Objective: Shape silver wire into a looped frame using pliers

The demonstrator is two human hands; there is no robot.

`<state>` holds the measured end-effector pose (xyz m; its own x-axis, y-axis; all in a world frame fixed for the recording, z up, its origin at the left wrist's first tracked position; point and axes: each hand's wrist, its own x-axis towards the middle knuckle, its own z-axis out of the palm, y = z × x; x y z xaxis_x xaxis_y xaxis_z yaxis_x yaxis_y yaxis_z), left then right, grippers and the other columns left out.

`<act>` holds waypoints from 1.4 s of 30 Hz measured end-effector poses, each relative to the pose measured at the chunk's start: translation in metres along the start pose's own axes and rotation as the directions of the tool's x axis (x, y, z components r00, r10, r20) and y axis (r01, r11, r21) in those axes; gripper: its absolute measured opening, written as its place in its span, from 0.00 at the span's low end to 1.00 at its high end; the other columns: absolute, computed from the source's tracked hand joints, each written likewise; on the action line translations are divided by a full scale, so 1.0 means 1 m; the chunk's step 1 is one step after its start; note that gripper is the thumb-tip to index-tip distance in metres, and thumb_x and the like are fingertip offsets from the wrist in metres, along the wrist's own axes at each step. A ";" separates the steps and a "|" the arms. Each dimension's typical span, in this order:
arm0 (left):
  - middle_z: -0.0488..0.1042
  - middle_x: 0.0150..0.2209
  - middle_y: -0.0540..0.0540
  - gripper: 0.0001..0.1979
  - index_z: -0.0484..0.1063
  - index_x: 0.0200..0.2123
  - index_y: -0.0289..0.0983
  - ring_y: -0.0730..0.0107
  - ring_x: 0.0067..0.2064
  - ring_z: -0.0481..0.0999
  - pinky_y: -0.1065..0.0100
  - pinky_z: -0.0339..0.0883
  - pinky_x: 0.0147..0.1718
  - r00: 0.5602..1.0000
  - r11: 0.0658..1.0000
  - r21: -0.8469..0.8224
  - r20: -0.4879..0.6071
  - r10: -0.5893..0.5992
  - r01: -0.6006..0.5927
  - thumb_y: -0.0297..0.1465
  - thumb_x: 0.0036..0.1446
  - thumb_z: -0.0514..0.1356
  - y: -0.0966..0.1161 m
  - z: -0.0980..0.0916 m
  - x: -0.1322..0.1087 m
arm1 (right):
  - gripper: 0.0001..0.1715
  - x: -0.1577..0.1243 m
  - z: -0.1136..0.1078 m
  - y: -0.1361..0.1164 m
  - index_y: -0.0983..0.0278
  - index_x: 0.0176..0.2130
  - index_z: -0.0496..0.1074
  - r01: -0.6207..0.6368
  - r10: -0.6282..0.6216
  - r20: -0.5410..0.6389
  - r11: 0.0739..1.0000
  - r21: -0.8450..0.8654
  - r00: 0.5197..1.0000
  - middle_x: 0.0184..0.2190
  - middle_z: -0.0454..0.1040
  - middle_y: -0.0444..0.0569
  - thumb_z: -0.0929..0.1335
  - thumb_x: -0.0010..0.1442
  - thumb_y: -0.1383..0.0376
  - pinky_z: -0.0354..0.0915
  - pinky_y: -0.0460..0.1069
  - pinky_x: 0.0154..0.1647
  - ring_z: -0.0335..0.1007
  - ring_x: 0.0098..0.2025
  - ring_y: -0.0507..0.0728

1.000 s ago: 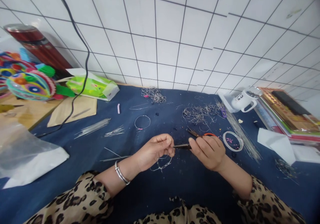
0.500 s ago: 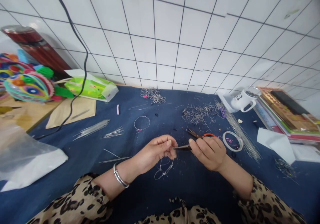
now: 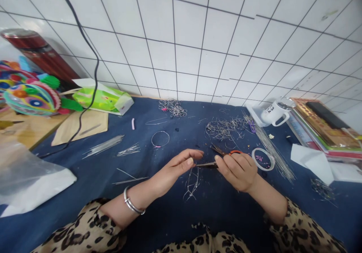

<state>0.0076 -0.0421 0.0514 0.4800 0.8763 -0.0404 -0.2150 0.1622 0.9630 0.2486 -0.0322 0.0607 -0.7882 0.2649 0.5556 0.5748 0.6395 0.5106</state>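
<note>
My right hand [image 3: 238, 170] is closed around a pair of slim dark pliers [image 3: 207, 165], their jaws pointing left. From the tip of the jaws hangs a small piece of bent silver wire loops [image 3: 192, 188]. My left hand [image 3: 177, 169] is beside that tip, fingers stretched out and thumb apart. Its thumb is close to the top of the wire; whether it touches cannot be seen. Just behind the right hand lies a tool with rusty blades and orange handles [image 3: 220, 151], partly covered by the hand.
Tangled wire [image 3: 224, 128] and another wire heap [image 3: 173, 108] lie toward the wall. A wire ring [image 3: 160, 139], straight wires [image 3: 104, 146] and a round dish [image 3: 253, 158] of pink beads surround the hands. A white mug [image 3: 273, 113] stands back right.
My left fingers have opened from their pinch on the wire piece. The wire piece now hangs from the pliers, turned and slightly further right. The right hand has barely moved.
</note>
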 end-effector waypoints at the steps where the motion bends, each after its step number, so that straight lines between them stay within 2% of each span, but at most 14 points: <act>1: 0.63 0.52 0.42 0.13 0.67 0.46 0.38 0.61 0.53 0.60 0.63 0.54 0.49 0.997 0.994 0.096 -0.050 0.053 -0.048 0.35 0.59 0.52 0.002 0.000 -0.001 | 0.16 0.000 0.000 0.001 0.60 0.44 0.70 -0.005 0.005 -0.007 1.000 -0.004 1.000 0.33 0.72 0.45 0.68 0.53 0.63 0.57 0.51 0.36 0.65 0.35 0.54; 3: 0.64 0.49 0.44 0.12 0.68 0.43 0.38 0.63 0.49 0.62 0.65 0.55 0.46 0.975 0.950 0.291 -0.151 0.163 -0.114 0.35 0.57 0.54 0.008 -0.001 -0.004 | 0.17 0.001 0.000 0.002 0.60 0.44 0.70 -0.016 0.015 -0.028 1.000 -0.018 0.999 0.32 0.72 0.45 0.68 0.53 0.63 0.57 0.50 0.36 0.64 0.34 0.53; 5: 0.66 0.40 0.46 0.10 0.68 0.38 0.37 0.68 0.40 0.64 0.68 0.58 0.39 0.947 0.896 0.432 -0.232 0.223 -0.106 0.36 0.55 0.56 0.013 0.000 -0.007 | 0.17 0.001 0.000 0.004 0.60 0.44 0.70 -0.023 0.021 -0.054 0.999 -0.033 0.998 0.32 0.72 0.44 0.69 0.52 0.63 0.57 0.50 0.36 0.64 0.34 0.53; 7: 0.64 0.30 0.50 0.09 0.68 0.32 0.36 0.73 0.31 0.62 0.71 0.56 0.30 0.961 0.882 0.469 -0.223 0.162 -0.040 0.36 0.56 0.55 0.018 0.003 -0.012 | 0.17 0.002 0.000 0.005 0.61 0.44 0.70 -0.027 0.024 -0.066 0.999 -0.042 0.998 0.32 0.72 0.45 0.69 0.52 0.63 0.57 0.50 0.35 0.64 0.34 0.53; 9: 0.63 0.26 0.50 0.11 0.68 0.28 0.35 0.74 0.28 0.61 0.71 0.56 0.28 0.983 0.879 0.477 -0.169 0.070 0.019 0.37 0.55 0.55 0.021 0.008 -0.014 | 0.16 0.003 -0.001 0.006 0.61 0.43 0.70 -0.025 0.022 -0.067 0.998 -0.050 0.997 0.32 0.72 0.45 0.69 0.53 0.63 0.57 0.50 0.36 0.64 0.35 0.53; 12: 0.65 0.26 0.50 0.12 0.70 0.28 0.34 0.74 0.29 0.62 0.71 0.56 0.28 0.992 0.886 0.457 -0.128 -0.020 0.077 0.38 0.54 0.56 0.023 0.017 -0.016 | 0.16 0.004 -0.003 0.006 0.61 0.43 0.71 -0.012 0.008 -0.061 0.998 -0.063 0.998 0.32 0.72 0.45 0.69 0.52 0.63 0.57 0.50 0.36 0.65 0.35 0.53; 16: 0.68 0.26 0.49 0.12 0.72 0.30 0.34 0.75 0.28 0.63 0.72 0.56 0.27 0.985 0.924 0.356 -0.137 -0.100 0.143 0.38 0.53 0.57 0.021 0.023 -0.016 | 0.15 0.004 -0.005 0.003 0.60 0.43 0.71 -0.006 0.003 -0.051 0.999 -0.050 0.999 0.32 0.72 0.44 0.68 0.54 0.63 0.57 0.50 0.37 0.65 0.35 0.53; 20: 0.71 0.27 0.49 0.13 0.72 0.33 0.34 0.79 0.23 0.59 0.74 0.54 0.22 0.978 0.948 0.257 -0.142 -0.155 0.188 0.38 0.55 0.56 0.019 0.024 -0.018 | 0.15 0.003 -0.006 0.001 0.59 0.44 0.70 -0.024 0.022 -0.039 0.999 -0.037 0.999 0.32 0.72 0.44 0.68 0.54 0.64 0.56 0.51 0.38 0.65 0.35 0.53; 28: 0.70 0.24 0.49 0.12 0.72 0.28 0.33 0.79 0.23 0.59 0.74 0.54 0.22 0.981 0.948 0.272 -0.146 -0.129 0.165 0.37 0.55 0.56 0.017 0.025 -0.017 | 0.15 0.000 -0.007 -0.001 0.55 0.46 0.69 -0.071 0.071 0.009 0.997 -0.031 0.997 0.34 0.73 0.43 0.66 0.56 0.62 0.55 0.50 0.40 0.65 0.37 0.52; 34: 0.70 0.25 0.50 0.10 0.72 0.27 0.34 0.77 0.25 0.62 0.74 0.57 0.26 0.987 0.916 0.384 -0.146 -0.062 0.114 0.34 0.54 0.56 0.018 0.020 -0.016 | 0.16 0.002 -0.004 0.001 0.58 0.44 0.70 -0.043 0.042 -0.028 0.998 -0.053 0.999 0.33 0.73 0.43 0.68 0.54 0.63 0.56 0.51 0.40 0.65 0.37 0.54; 40: 0.68 0.24 0.50 0.09 0.71 0.28 0.34 0.77 0.26 0.62 0.74 0.57 0.26 0.985 0.890 0.444 -0.174 -0.025 0.101 0.33 0.54 0.56 0.015 0.012 -0.011 | 0.17 0.003 0.001 0.003 0.59 0.45 0.69 -0.096 0.096 0.007 0.995 -0.030 0.995 0.34 0.72 0.45 0.68 0.54 0.64 0.56 0.52 0.40 0.64 0.39 0.55; 42: 0.68 0.25 0.51 0.09 0.71 0.28 0.34 0.76 0.27 0.63 0.73 0.57 0.27 0.979 0.886 0.450 -0.203 -0.015 0.107 0.34 0.54 0.57 0.013 0.009 -0.009 | 0.17 0.003 0.002 0.002 0.59 0.46 0.68 -0.149 0.148 0.047 0.989 0.019 0.988 0.35 0.72 0.46 0.68 0.54 0.64 0.57 0.53 0.40 0.64 0.39 0.56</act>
<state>0.0084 -0.0517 0.0668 0.3006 0.9476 -0.1084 0.2437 0.0335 0.9693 0.2472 -0.0282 0.0621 -0.7039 0.3903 0.5934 0.6816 0.6062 0.4098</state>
